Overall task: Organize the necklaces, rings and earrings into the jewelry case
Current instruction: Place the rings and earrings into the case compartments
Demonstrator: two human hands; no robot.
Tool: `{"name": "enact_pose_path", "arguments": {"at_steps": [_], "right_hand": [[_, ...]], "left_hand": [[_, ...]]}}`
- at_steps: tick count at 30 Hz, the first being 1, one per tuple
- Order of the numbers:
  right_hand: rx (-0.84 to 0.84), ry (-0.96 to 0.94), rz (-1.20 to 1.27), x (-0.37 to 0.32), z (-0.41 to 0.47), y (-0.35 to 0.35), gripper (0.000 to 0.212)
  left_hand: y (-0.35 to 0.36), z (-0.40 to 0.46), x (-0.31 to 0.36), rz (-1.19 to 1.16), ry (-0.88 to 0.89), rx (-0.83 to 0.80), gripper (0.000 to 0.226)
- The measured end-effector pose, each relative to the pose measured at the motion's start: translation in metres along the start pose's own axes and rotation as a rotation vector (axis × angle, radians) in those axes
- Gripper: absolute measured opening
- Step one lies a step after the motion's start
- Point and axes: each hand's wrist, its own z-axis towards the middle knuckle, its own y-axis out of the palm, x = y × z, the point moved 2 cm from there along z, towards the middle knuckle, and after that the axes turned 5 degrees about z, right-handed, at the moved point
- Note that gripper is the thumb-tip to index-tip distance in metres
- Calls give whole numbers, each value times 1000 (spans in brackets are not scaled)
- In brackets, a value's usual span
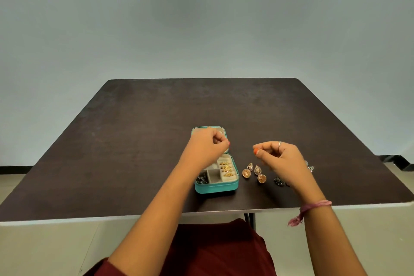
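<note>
Nearest the table's (134, 141) front edge, just right of the jewelry case (216, 187): two gold earrings (254, 173) with round domes, lying on the bare top. Right of those, still on the table, small dark earrings (280, 181), partly hidden behind the right wrist. Inside the teal case, tray open: gold rings (226, 169) slotted in the right-hand rolls, dark beaded pieces (201, 179) in the left compartment, a square middle cell between them. Above the case tray, left hand (207, 145) with fingers curled, thumb and forefinger pressed together; too small to tell whether anything is pinched. Right of the case and above the gold earrings, right hand (276, 154) raised, fingers curled likewise, fingertip grip closed, contents not discernible. Behind the left hand, the upright case lid (220, 129).
</note>
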Motion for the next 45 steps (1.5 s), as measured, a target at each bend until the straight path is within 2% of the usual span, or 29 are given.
{"name": "enact_pose_path", "arguments": {"at_steps": [5, 11, 15, 21, 29, 33, 41, 45], "right_hand": [[-13, 32, -189, 8, 8, -13, 10], [-156, 157, -462, 17, 13, -8, 11], [-185, 203, -491, 18, 14, -2, 2], [-203, 205, -479, 18, 14, -1, 6], [-230, 202, -368, 21, 9, -8, 9], [-188, 147, -312, 13, 6, -11, 11], [-49, 20, -101, -12, -4, -18, 4], [-32, 10, 109, -24, -11, -13, 4]], "left_hand": [[25, 16, 14, 215, 70, -129, 14], [50, 27, 28, 466, 87, -277, 21], [61, 32, 35, 551, 75, -347, 19], [72, 37, 39, 617, 53, -428, 24], [65, 33, 40, 515, 86, -455, 29], [49, 23, 40, 346, 114, -357, 19], [2, -7, 32, -26, 147, -169, 13], [-13, -20, 17, -131, 145, -102, 12]]}}
